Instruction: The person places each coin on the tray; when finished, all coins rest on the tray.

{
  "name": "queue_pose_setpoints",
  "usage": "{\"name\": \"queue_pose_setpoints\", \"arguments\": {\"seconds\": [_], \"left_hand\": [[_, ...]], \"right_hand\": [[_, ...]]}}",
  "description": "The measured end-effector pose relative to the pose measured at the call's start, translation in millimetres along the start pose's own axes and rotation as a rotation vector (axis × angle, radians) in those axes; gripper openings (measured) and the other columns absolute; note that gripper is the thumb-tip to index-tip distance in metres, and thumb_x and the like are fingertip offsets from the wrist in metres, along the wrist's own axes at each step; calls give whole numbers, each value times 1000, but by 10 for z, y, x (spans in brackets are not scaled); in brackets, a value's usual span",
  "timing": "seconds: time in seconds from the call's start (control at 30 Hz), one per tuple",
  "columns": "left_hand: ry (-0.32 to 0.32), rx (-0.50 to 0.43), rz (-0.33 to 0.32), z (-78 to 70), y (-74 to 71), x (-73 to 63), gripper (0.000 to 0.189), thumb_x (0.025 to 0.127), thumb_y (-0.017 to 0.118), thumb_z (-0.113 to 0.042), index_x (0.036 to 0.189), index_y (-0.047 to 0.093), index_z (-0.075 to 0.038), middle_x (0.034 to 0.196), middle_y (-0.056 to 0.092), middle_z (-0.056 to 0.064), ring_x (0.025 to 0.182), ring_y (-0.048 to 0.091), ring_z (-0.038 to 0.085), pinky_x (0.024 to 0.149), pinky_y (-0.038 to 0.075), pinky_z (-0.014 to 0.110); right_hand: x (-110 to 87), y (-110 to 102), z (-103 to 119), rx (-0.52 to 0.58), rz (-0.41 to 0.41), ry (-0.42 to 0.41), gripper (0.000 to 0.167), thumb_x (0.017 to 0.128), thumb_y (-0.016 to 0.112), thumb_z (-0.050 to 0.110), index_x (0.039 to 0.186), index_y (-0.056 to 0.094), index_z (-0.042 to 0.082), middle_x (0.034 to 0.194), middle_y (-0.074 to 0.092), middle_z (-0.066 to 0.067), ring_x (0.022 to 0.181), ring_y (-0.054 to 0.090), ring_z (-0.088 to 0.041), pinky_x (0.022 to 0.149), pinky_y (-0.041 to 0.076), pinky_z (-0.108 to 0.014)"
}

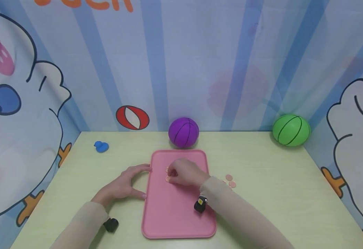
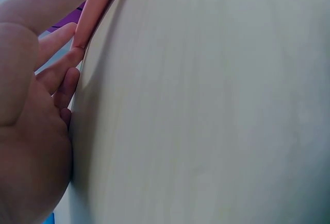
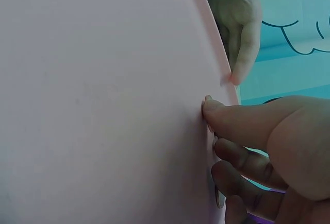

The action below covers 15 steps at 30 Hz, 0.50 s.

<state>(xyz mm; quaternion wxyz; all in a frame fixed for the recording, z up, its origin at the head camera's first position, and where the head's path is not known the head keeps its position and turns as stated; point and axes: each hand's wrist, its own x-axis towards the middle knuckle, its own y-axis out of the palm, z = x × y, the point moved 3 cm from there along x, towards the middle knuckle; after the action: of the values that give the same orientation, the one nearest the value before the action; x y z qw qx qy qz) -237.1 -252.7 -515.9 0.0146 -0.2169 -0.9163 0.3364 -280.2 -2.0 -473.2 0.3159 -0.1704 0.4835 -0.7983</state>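
Observation:
A pink tray (image 1: 175, 221) lies lengthwise in the middle of the table. My left hand (image 1: 123, 183) rests by its left side with fingers and thumb spread, their tips touching the rim. Over the upper part of the tray, my right hand (image 1: 185, 173) has its fingers curled down to the surface. Its thumb and fingertips hold a copper-coloured coin (image 3: 208, 112) low against the tray in the right wrist view. Another coin (image 3: 220, 199) shows beneath the other fingers. In the head view, a flat coin (image 1: 167, 169) peeks out beside the fingertips.
Several loose coins (image 1: 229, 177) lie on the table right of the tray, partly behind the right sleeve. A purple ball (image 1: 183, 132) stands behind the tray. A blue toy duck (image 1: 101, 146) is at the back left and a green ball (image 1: 291, 130) at the back right.

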Motion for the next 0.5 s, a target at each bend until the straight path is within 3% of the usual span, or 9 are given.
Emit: {"name": "queue_pose_setpoints", "arguments": {"seconds": [0.5], "left_hand": [[10, -4, 3, 1, -3, 1, 98, 70, 97, -45, 154, 49, -39, 169, 35, -5, 158, 22, 36, 122, 17, 75]], "right_hand": [[-18, -38, -61, 31, -22, -26, 15, 90, 85, 32, 92, 78, 19, 82, 69, 13, 79, 63, -5, 77, 56, -25]]}}
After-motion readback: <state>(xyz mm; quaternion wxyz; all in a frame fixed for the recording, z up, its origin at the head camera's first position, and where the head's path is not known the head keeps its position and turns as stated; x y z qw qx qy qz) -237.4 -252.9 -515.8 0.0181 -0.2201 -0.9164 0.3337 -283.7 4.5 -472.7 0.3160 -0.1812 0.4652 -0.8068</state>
